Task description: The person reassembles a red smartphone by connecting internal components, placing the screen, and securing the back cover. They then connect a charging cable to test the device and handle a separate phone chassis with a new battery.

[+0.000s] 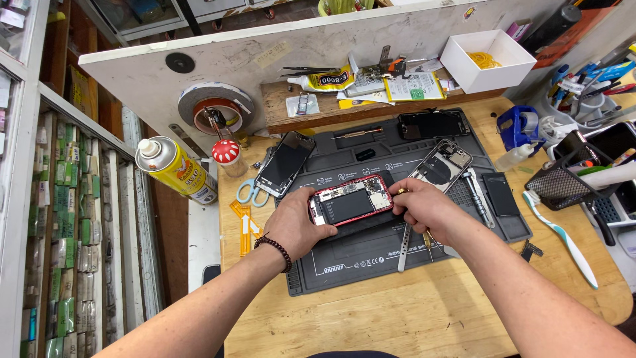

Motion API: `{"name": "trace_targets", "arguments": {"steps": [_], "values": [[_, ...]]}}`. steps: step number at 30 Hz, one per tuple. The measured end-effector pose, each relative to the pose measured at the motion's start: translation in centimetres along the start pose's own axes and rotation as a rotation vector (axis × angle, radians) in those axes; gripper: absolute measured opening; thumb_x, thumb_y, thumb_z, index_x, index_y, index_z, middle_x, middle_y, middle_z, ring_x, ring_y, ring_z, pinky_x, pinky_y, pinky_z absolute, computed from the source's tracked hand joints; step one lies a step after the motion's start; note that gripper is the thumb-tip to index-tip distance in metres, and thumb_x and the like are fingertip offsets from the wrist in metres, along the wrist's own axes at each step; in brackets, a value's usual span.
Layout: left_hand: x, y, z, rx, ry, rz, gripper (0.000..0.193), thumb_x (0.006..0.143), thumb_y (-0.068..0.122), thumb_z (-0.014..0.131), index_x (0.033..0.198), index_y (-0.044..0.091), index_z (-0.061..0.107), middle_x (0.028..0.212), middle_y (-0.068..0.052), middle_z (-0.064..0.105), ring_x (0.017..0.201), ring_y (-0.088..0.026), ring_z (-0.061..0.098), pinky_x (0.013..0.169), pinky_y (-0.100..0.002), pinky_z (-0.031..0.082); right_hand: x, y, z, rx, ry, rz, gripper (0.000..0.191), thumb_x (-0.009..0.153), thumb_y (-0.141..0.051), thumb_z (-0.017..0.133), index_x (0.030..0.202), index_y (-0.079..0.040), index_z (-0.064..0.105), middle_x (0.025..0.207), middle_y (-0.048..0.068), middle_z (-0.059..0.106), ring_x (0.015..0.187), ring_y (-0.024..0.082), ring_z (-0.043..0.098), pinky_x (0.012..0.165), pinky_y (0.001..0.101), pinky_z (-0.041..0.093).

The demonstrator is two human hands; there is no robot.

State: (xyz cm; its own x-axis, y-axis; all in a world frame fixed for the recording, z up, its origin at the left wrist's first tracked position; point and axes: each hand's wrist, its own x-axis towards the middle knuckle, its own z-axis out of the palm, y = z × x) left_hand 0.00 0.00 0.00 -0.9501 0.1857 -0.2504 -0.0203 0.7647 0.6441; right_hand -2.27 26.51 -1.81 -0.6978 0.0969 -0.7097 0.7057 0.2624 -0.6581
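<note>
An opened red phone [351,200] lies on a dark repair mat [371,258], its insides and black battery showing. My left hand [295,222] grips its left end. At its right end, my right hand [424,209] holds a small screwdriver, tip down toward the mat beside the phone. Metal tweezers [403,248] lie just below that hand.
Another opened phone [440,164], a black screen [286,161], a dark phone [432,124] and a black battery [501,193] lie on the mat. A yellow spray can [173,168], scissors [250,192], a tape roll [215,106] are left; a white toothbrush [560,235] and tool holders right.
</note>
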Motion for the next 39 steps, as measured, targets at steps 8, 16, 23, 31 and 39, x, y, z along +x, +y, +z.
{"name": "trace_targets", "arguments": {"steps": [8,16,23,31,39], "values": [[-0.5,-0.1,-0.6,-0.009,-0.012,-0.019,0.083,0.064,0.031,0.094,0.134,0.005,0.057,0.128,-0.013,0.064,0.124,-0.027,0.060,0.103,-0.037,0.049,-0.5,-0.7,2.9,-0.274,0.268,-0.164,0.034,0.075,-0.026,0.086,0.098,-0.005,0.073,0.088,0.009,0.073,0.071,0.013,0.063,0.060,0.0288,0.050],[-1.4,-0.2,-1.1,-0.018,-0.026,-0.029,0.082,0.065,0.031,0.093,0.134,0.006,0.057,0.127,-0.015,0.066,0.123,-0.028,0.061,0.103,-0.037,0.050,-1.9,0.1,3.1,-0.230,0.273,-0.113,0.034,0.082,-0.026,0.081,0.111,-0.011,0.072,0.094,0.011,0.072,0.075,0.017,0.060,0.063,0.0334,0.043],[-2.6,-0.8,-2.0,-0.005,-0.027,-0.004,0.083,0.065,0.032,0.092,0.135,0.006,0.056,0.127,-0.016,0.066,0.123,-0.029,0.062,0.103,-0.038,0.051,-4.7,4.8,-3.1,-0.178,0.573,-0.128,0.044,0.085,-0.016,0.073,0.128,-0.006,0.069,0.098,0.013,0.079,0.077,0.020,0.071,0.068,0.0332,0.055],[-3.2,1.2,-1.2,0.235,-0.044,0.103,0.101,0.066,0.042,0.092,0.146,0.007,0.041,0.142,-0.014,0.051,0.138,-0.033,0.040,0.112,-0.057,0.031,-6.2,9.6,-2.8,-0.606,0.750,-0.169,0.040,0.085,-0.018,0.076,0.125,-0.016,0.075,0.105,0.011,0.077,0.101,0.028,0.073,0.090,0.0407,0.056],[-2.9,1.6,-1.2,0.300,-0.103,0.113,0.084,0.067,0.045,0.089,0.135,0.010,0.057,0.133,-0.011,0.061,0.134,-0.030,0.049,0.110,-0.050,0.037,-7.5,8.8,-0.8,-0.607,0.729,-0.083,0.034,0.092,-0.021,0.070,0.125,-0.018,0.074,0.118,0.004,0.076,0.112,0.027,0.070,0.096,0.0435,0.054]]}}
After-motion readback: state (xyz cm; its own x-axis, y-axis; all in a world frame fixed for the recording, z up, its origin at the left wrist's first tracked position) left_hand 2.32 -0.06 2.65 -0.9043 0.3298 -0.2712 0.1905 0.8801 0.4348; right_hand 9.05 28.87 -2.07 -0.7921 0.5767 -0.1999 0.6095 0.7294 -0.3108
